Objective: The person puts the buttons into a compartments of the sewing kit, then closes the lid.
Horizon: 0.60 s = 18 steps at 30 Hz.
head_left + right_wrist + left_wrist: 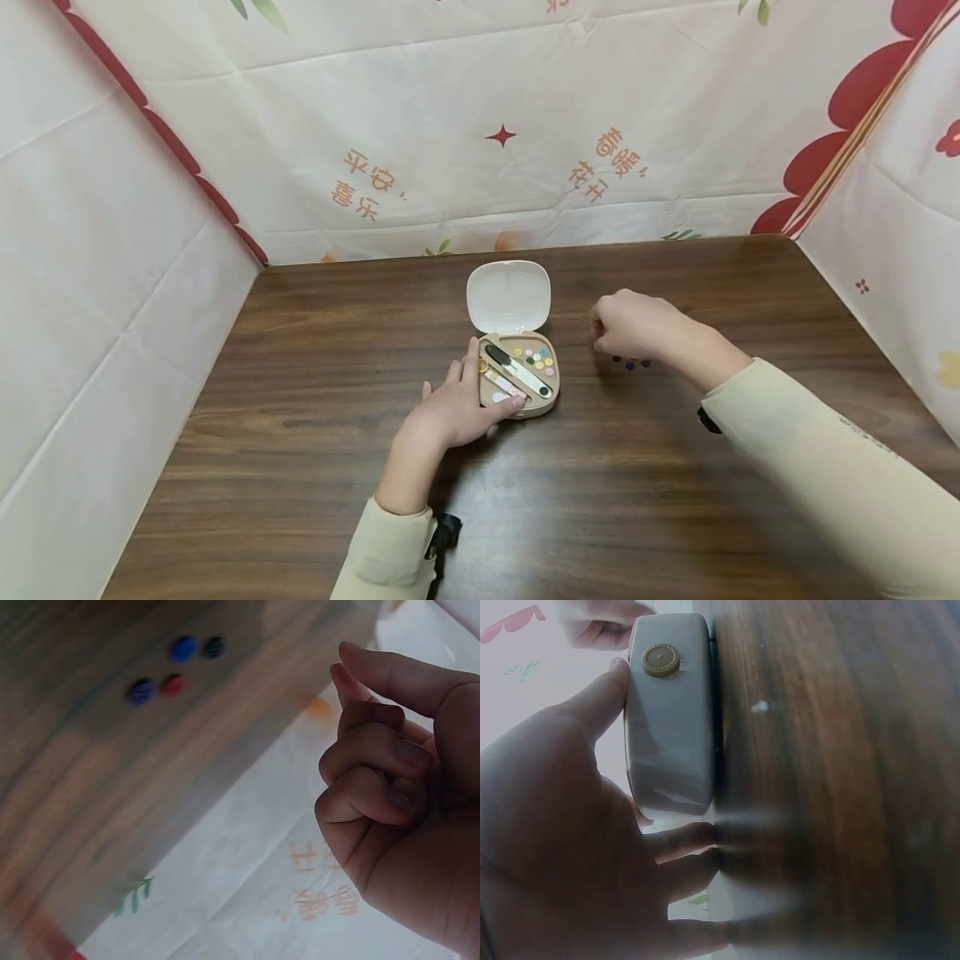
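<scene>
A beige sewing box [557, 392] stands on the table with its white lid [508, 297] raised. My left hand [453, 408] holds its near left corner, with the thumb over the front edge and fingers along the left side. The left wrist view shows the box's side with a round tan clasp [661, 660]. Inside lie small thread snips [521, 372], a pale strip with a gold ring, and several colored buttons [536, 359]. My right hand [637, 325] hovers right of the box, fingers curled, thumb and index tips close together. I see nothing between them.
Beneath the right hand, several loose buttons lie on the wooden table [315, 417]: two blue [183, 649], one red [172, 684] and one dark green [214, 647]. A printed white cloth [450, 125] hangs behind the table and along both sides.
</scene>
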{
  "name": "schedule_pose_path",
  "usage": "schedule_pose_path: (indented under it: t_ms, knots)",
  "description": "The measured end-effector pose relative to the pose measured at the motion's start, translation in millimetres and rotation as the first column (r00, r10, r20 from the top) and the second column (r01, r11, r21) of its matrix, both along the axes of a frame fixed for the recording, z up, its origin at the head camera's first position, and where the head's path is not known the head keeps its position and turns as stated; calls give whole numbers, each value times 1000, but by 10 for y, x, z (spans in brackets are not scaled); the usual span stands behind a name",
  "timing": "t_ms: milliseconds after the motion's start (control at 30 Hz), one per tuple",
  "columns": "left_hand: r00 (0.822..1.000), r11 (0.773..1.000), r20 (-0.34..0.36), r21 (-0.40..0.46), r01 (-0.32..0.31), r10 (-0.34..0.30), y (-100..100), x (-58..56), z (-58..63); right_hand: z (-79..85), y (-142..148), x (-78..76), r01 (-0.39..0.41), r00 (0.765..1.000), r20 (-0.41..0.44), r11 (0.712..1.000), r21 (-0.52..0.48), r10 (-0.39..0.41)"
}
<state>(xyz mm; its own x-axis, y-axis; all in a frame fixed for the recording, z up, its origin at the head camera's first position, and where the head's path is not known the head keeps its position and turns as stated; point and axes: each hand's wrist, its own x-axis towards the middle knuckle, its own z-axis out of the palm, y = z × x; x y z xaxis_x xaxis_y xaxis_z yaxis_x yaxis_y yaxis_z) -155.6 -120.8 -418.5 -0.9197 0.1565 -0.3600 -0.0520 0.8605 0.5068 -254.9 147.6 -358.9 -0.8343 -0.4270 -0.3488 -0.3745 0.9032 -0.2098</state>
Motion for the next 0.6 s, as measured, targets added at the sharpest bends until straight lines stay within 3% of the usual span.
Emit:
schedule_pose_path:
  t_ms: [133,467,600]
  knots:
    - [1000,1000,2,-8,3,-3,6,18,46,-75,108,0,7,999,32,1000,27,-8]
    - [999,1000,-34,6,4,-4,-45,-113,-262,-205,236,-29,24,997,67,999,24,-25]
    - [999,1000,-32,3,8,-8,-40,-92,-212,-242,256,-40,21,997,75,999,27,-23]
